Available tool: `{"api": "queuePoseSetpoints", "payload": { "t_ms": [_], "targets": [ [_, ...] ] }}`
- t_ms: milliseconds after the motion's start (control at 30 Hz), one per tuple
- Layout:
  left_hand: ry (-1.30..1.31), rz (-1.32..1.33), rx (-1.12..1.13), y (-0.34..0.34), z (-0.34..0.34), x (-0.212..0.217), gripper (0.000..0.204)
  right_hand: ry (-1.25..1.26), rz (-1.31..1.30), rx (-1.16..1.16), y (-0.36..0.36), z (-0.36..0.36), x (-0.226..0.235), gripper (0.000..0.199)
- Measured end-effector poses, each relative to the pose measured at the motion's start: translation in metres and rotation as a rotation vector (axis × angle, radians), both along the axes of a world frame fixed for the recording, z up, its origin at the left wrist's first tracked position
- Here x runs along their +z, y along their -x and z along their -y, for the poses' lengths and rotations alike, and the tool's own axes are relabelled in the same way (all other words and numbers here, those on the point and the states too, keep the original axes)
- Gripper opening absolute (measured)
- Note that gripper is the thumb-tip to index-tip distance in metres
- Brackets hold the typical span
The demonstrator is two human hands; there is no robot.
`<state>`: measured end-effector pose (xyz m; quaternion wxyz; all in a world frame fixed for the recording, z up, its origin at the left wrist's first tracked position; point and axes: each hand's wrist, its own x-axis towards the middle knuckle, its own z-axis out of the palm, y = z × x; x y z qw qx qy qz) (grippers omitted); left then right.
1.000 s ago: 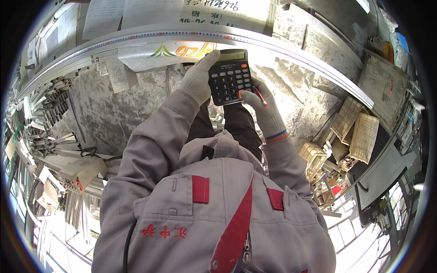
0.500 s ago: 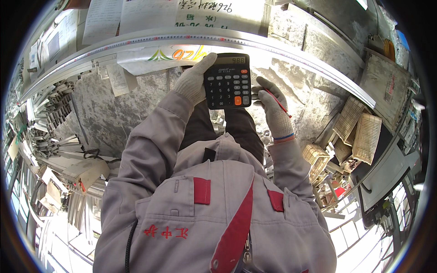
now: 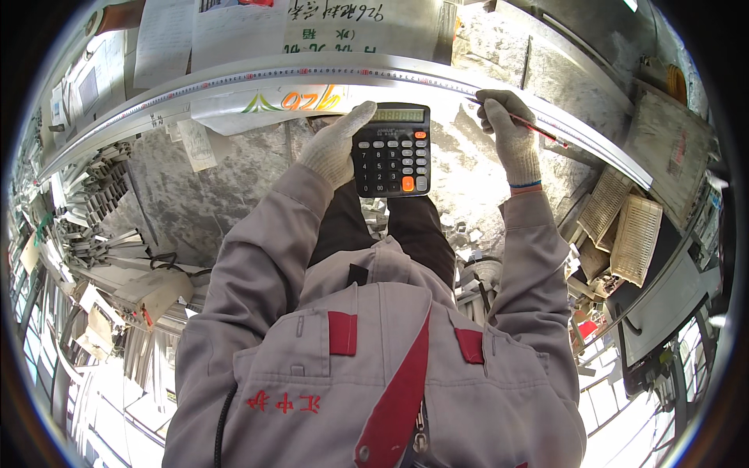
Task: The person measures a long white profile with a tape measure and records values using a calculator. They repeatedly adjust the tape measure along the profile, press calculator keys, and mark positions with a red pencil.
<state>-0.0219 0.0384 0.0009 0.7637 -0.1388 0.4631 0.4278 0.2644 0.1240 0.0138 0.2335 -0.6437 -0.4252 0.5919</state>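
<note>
My left hand (image 3: 334,147), in a pale knitted glove, is closed around the left side of a black calculator (image 3: 392,152), thumb on its front edge. The calculator is held up above my legs, keys facing me. My right hand (image 3: 511,132), gloved too, with greyed fingertips, is closed on a thin red pencil (image 3: 538,129). One end of the pencil reaches a long ruler scale (image 3: 312,72) on a pale metal bar that curves across the far side. Whether the tip touches the bar I cannot tell.
Written sheets (image 3: 242,39) and a large labelled card (image 3: 367,31) lie beyond the ruler. Wicker baskets (image 3: 636,238) stand at the right. Cut metal profiles (image 3: 97,195) are stacked at the left, with a dusty box (image 3: 160,290) nearer me. Under the calculator stretches a worn grey surface (image 3: 211,179).
My right hand has moved right and away from the calculator, up to the ruler, with the pencil in it. My left hand still holds the calculator, slightly lower in view; its display has changed.
</note>
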Motion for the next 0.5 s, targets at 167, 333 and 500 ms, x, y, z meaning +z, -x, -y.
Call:
{"api": "queuePoseSetpoints", "payload": {
  "t_ms": [167, 333, 500],
  "targets": [
    [0.009, -0.093, -0.064, -0.007, -0.006, 0.003, 0.048, -0.064, -0.006, 0.083, 0.003, -0.015, -0.019, 0.018],
    [0.079, -0.146, -0.061, -0.019, -0.011, -0.002, 0.049, -0.056, -0.094, 0.080, 0.005, -0.025, -0.034, 0.019],
    [0.076, -0.098, -0.038, -0.025, -0.012, -0.013, 0.045, -0.012, -0.148, 0.042, -0.006, -0.035, -0.045, 0.023]
  ]
}}
